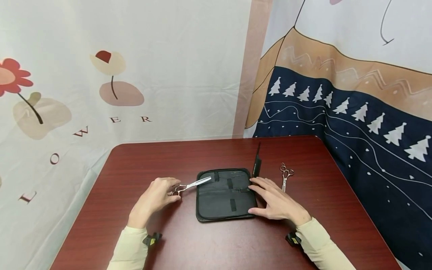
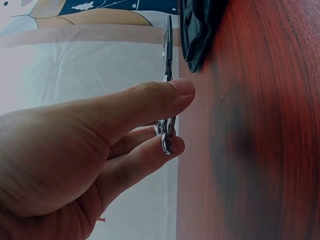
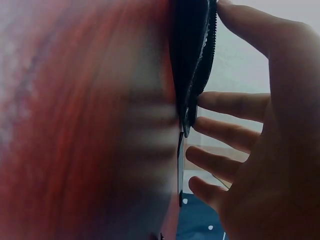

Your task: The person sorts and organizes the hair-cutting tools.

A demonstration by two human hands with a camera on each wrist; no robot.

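My left hand (image 1: 154,199) pinches a pair of silver hairdressing scissors (image 1: 201,182) by the handles, between thumb and fingers. The blades point right, over the left edge of an opened-out black zip case (image 1: 216,206) with small elastic loops inside. In the left wrist view the scissors (image 2: 168,55) stand edge-on, their handle rings partly behind the thumb. At the case's right edge rests my right hand (image 1: 278,203), fingers spread and fairly straight. The right wrist view has its thumb and fingertips right at the case's zipped rim (image 3: 205,55).
A black comb (image 1: 257,167) lies just past the case's back right corner. Farther right, a second pair of silver scissors (image 1: 285,175) lies on the red-brown table (image 1: 162,161), its lower end hidden by the right hand. Patterned curtains (image 1: 189,75) hang behind.
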